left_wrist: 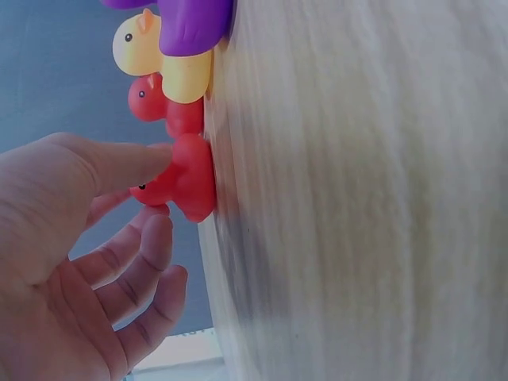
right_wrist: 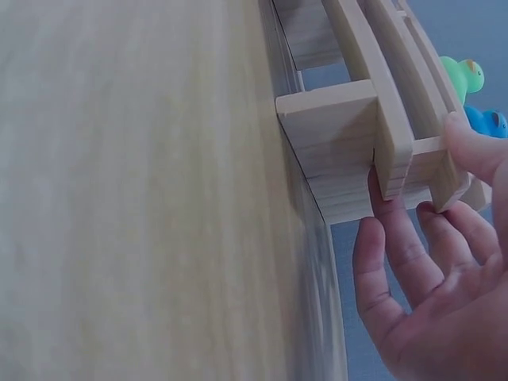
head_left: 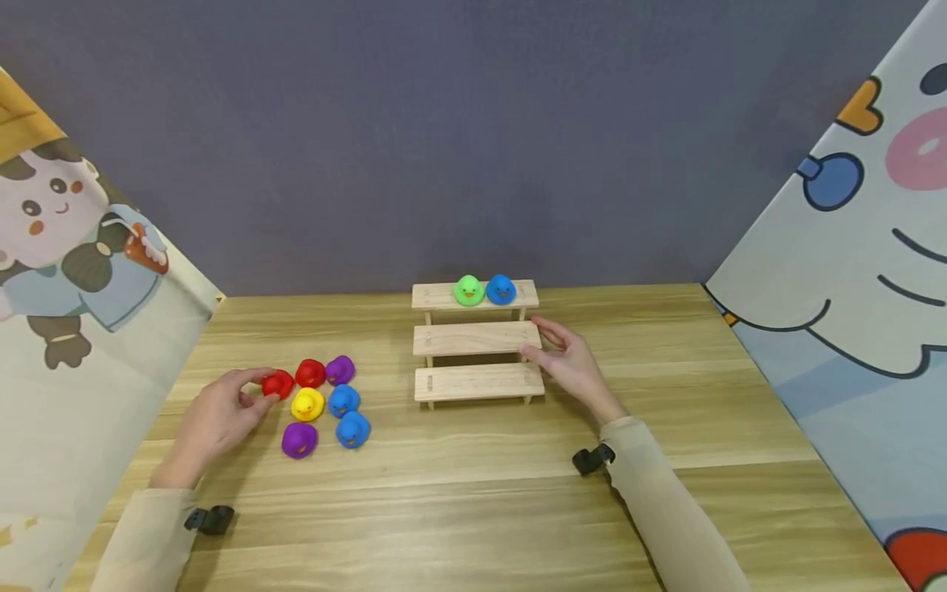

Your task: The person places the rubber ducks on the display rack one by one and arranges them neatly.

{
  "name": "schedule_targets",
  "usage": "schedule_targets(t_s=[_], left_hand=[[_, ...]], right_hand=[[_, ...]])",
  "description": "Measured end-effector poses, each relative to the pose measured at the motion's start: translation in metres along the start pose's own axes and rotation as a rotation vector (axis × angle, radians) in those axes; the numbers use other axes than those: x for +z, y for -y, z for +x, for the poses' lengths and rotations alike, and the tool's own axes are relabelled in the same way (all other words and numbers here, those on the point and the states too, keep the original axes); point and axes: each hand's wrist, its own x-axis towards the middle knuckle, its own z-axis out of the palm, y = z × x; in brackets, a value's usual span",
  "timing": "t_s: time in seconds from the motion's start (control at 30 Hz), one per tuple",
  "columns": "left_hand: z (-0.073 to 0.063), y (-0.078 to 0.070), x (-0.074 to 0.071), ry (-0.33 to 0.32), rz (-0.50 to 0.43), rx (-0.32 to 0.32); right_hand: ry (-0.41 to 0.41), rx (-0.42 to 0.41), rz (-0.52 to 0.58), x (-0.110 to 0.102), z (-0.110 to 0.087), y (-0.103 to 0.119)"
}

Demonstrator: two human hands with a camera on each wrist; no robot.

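Observation:
At the left of the table, my left hand [head_left: 218,418] pinches a red rubber duck [head_left: 278,385] by its head between thumb and fingers. In the left wrist view that red duck [left_wrist: 193,178] sits at the tabletop, beside a second red duck [left_wrist: 184,115]. My right hand [head_left: 573,362] holds the right end of a three-step wooden stand [head_left: 477,382], thumb on the middle step and fingers around the end. On the top step a green duck [head_left: 468,291] and a blue duck [head_left: 501,289] stand side by side.
Close to my left hand are a yellow duck [head_left: 307,404], a purple duck [head_left: 299,441], another purple duck [head_left: 340,370] and two blue ducks [head_left: 353,429]. A grey fabric wall [head_left: 473,148] rises behind the wooden table [head_left: 459,510]. Cartoon panels stand at both sides.

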Motion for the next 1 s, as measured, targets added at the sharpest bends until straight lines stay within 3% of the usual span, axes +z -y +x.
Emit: schedule_targets(t_s=[0.3,0.63,1.0], left_hand=[[0.0002,0.0003,0.0008,0.020,0.001,-0.021],[-0.0008,-0.0026,0.0004,0.004,-0.002,-0.010],[-0.0008,-0.0065,-0.0014,0.001,-0.014,-0.046]], right_hand=[[-0.029,-0.020,0.016,0.0030,-0.0017,-0.0009],[-0.026,-0.037,0.009,0.0033,-0.0013,-0.0023],[-0.024,-0.037,0.010,0.0030,-0.0015,-0.0017]])
